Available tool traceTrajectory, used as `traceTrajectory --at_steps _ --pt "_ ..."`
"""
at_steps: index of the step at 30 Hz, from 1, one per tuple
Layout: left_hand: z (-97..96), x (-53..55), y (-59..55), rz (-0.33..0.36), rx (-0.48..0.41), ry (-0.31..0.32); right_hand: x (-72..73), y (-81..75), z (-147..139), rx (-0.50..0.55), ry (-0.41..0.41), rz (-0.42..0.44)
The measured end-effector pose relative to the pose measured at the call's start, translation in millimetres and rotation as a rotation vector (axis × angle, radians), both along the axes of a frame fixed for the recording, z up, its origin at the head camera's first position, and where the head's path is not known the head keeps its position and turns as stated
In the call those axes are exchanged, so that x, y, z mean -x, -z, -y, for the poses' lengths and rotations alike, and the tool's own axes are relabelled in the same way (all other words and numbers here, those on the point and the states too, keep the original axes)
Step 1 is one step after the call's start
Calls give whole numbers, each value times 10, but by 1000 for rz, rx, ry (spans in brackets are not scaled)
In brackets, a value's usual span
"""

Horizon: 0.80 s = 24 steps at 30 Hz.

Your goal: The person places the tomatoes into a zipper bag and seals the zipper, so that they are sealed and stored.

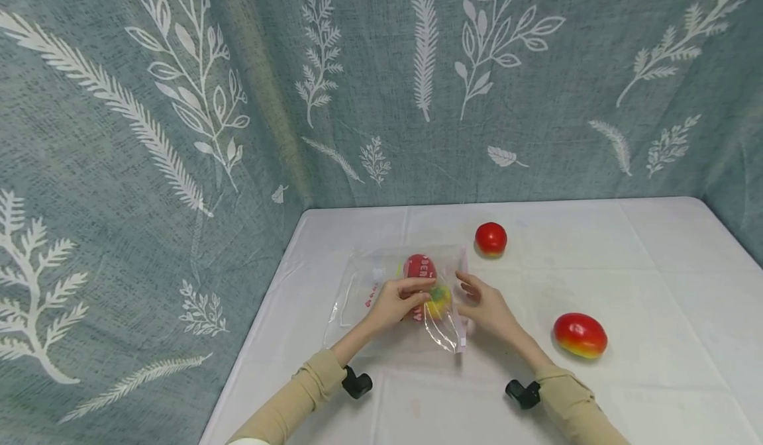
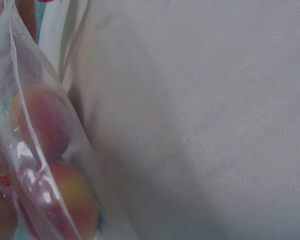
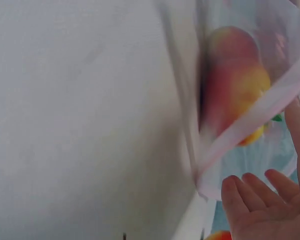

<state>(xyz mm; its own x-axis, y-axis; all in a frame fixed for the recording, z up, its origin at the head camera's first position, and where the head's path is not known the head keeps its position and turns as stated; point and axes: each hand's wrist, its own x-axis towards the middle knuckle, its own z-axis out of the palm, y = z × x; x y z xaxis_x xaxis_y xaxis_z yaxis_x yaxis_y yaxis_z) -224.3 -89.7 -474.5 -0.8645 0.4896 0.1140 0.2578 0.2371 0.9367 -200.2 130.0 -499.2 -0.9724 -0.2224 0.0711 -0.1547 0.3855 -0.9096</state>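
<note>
A clear zip bag with red print lies in the middle left of the table, its pink-edged mouth facing right. Inside are a red fruit and a yellow-red fruit with a bit of green; both also show through the plastic in the left wrist view. My left hand pinches the bag's upper sheet from the left, though the plastic partly blurs the fingertips. At the mouth, my right hand has its fingers loosely extended, one digit lying against the rim.
Behind the bag's right corner stands a round red fruit. A mango-like red and yellow fruit lies to the right of my right hand. White cloth covers the table, and a blue-green leaf-patterned curtain hangs behind and at the left.
</note>
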Motion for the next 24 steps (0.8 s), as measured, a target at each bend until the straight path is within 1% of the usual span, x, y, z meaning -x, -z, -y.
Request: traceTrajectory --at_steps 7,15,24 --pt "3 2 18 -32 9 -3 -34 -69 -99 -15 44 51" --pt "3 6 27 -60 9 7 -58 -99 -264 -27 67 19" --pt "4 8 10 -31 14 -2 -90 -167 -459 -45 104 -10"
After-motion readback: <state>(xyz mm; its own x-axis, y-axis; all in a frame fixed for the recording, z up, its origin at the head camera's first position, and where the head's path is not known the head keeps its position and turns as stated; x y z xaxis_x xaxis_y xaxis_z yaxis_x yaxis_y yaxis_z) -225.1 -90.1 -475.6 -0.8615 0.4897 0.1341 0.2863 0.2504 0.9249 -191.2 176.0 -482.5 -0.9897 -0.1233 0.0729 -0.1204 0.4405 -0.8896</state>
